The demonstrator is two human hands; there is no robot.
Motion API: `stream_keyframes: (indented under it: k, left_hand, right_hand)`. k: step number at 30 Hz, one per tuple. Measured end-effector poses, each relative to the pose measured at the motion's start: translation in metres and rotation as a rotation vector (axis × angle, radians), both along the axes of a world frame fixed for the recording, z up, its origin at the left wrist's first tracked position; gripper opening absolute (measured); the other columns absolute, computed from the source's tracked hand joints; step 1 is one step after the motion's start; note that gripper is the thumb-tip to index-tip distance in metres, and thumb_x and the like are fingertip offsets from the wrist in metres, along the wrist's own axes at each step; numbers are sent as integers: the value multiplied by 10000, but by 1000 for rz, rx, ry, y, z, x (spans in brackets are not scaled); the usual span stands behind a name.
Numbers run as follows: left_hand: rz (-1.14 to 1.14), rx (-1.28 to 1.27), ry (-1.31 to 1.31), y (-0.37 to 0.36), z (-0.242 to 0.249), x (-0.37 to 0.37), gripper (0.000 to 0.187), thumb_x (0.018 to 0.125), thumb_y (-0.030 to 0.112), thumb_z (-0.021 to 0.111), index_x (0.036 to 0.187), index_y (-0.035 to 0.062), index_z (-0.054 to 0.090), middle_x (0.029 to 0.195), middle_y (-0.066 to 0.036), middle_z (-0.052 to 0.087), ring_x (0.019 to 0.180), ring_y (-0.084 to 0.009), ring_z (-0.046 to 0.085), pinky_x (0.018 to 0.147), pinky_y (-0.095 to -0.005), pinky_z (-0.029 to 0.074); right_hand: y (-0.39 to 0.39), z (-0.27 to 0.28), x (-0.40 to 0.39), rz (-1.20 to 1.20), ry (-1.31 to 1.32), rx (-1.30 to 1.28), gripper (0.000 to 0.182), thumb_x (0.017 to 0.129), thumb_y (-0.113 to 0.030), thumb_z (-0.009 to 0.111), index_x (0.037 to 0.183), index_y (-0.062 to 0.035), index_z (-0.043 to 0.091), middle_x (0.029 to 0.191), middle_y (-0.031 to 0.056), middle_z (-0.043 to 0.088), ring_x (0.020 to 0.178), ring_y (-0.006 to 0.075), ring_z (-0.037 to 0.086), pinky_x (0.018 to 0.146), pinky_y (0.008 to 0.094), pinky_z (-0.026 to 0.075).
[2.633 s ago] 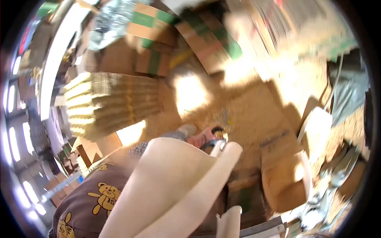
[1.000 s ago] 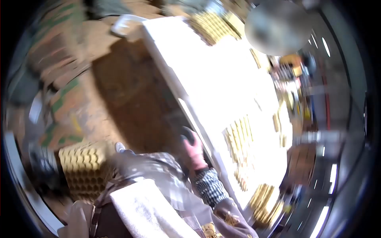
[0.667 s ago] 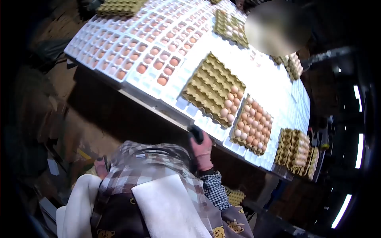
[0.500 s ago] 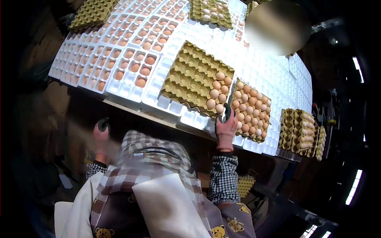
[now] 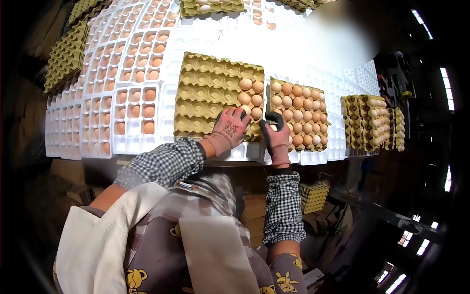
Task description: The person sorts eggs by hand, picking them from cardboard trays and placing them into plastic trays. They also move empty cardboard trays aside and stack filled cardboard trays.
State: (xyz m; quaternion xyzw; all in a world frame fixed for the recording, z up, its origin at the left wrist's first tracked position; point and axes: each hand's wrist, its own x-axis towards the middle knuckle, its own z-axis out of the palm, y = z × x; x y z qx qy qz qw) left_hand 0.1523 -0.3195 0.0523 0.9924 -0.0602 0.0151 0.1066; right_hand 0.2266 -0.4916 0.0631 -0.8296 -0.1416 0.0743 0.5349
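My left hand [image 5: 229, 129], in a pink glove with dark fingertips, reaches over the near right part of an olive pulp egg tray [image 5: 200, 93]. Its fingers curl onto a brown egg [image 5: 246, 110] there and cover the nearest cups. More eggs [image 5: 256, 100] stand in the two right columns; the columns to the left hold none. My right hand [image 5: 278, 137], gloved alike, is bent at the gap between this tray and a full egg tray [image 5: 297, 115]. A pale egg [image 5: 273, 127] partly shows between its thumb and fingers.
White plastic trays [image 5: 134, 144] cover the table, those on the left holding brown eggs. Stacked pulp trays [image 5: 66, 56] stand at far left. On the right, loaded pulp trays [image 5: 367, 122] stand near the table edge. Another pulp tray [image 5: 213, 7] lies at the back.
My left hand has come up from beside my body onto the eggs in the pulp tray. My right hand stays between the two trays. The view has turned and shifted.
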Motion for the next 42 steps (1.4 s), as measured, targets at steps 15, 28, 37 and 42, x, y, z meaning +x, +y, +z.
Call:
stream_keyframes:
  k: [15,28,37,42]
  left_hand:
    - [369,-443,76,25,28,29,482,773,240,714,1219,150,555,1161,-173,545,974,-337,625,793,-428,547]
    - [410,-259,212,21,57,60,309,791,367,708,1025,165,714,1200,-164,544,945,-304,652,721,-405,549]
    - [1212,-349,-425,135,18,-208,626,753,173,758,1331,123,523,1212,-147,604,1048,-330,628,890,-378,527]
    - [1079,-243,-43,181,-6,-241,570,781,226,722,1313,126,543,1285,-136,566,1139,-330,573,951,-412,485]
  right_hand:
    - [-7,2,48,273,201,-155,450,772,-217,772,1152,-49,600,1211,96,584,998,223,627,795,334,537]
    - [42,17,98,543,-414,-793,571,634,-255,851,1155,-170,635,1227,105,530,1063,316,604,850,410,527]
    - [54,59,-24,523,879,250,319,843,-43,635,1155,18,608,1180,152,609,995,211,614,829,314,507]
    - [184,31,-125,942,101,35,513,702,-183,814,1181,-140,636,1175,126,570,1009,258,632,831,337,515]
